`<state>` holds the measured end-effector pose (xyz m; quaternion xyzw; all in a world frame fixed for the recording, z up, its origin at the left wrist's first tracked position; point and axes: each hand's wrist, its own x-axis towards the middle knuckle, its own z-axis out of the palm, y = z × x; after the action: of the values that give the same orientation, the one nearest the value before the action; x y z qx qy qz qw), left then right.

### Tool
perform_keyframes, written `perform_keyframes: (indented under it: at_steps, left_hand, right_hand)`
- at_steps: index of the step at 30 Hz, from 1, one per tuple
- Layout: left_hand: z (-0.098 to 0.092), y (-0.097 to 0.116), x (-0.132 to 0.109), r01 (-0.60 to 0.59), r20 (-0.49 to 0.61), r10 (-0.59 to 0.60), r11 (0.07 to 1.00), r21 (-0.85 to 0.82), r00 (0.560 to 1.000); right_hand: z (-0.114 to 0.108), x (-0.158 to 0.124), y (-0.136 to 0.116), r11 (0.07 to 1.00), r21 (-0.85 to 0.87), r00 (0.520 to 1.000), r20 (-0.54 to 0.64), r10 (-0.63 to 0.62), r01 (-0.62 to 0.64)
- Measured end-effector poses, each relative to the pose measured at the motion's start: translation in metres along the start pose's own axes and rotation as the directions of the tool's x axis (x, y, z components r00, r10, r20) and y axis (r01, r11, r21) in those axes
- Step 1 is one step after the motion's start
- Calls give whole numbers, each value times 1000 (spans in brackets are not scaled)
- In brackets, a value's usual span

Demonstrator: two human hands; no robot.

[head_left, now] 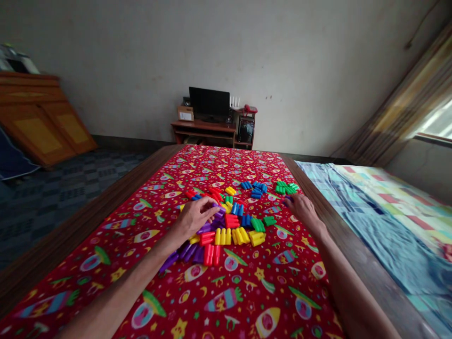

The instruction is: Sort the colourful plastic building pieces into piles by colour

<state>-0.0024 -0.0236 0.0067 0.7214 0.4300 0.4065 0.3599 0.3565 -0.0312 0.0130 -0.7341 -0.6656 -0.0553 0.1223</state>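
Red cloth (247, 301) cropped, left hand (196, 217) covering blocks (229, 235)

A long wooden table (81, 221) carries a red cloth (212, 306) printed with rockets and stars, which leaves only the table's edges bare. Plastic blocks lie loose on the cloth. Purple blocks (192, 252) lie beneath the left hand (196, 216), with red blocks (212, 254) and yellow blocks (240, 235) just to its right. Green blocks (286, 188) and blue blocks (257, 189) lie just beyond the right hand (300, 209).
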Motion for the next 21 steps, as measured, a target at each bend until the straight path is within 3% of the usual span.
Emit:
perform_keyframes:
  at_steps: [3,5,7,9,12,14,16,21]
  left_hand:
    - [1,-5,1,-11,25,9,999,49,1000]
    - [1,-7,1,-48,11,46,986,159,999]
    - [1,-9,1,-96,-15,105,951,293,994]
    - [1,-11,0,-141,-17,162,906,399,987]
    - [1,-12,-1,-193,16,211,855,481,977]
    - [0,-12,-1,-209,34,223,836,507,974]
    - [1,-12,-2,-223,48,233,825,519,971]
    - [6,-10,-4,-308,60,321,812,496,945]
  right_hand:
    - [0,0,13,988,-118,992,62,106,-98]
    - [-3,0,9,987,-125,993,48,110,-104]
    - [-9,-2,-4,997,-81,1000,-11,14,-15]
    - [-16,-6,-24,985,14,985,-31,-169,169]
    - [-23,-17,-56,867,227,873,113,-475,443]
    - [-22,-26,-73,787,328,773,207,-600,523]
    - [-18,-34,-83,750,368,727,232,-647,550]
    - [-6,-34,-83,742,452,788,124,-602,496]
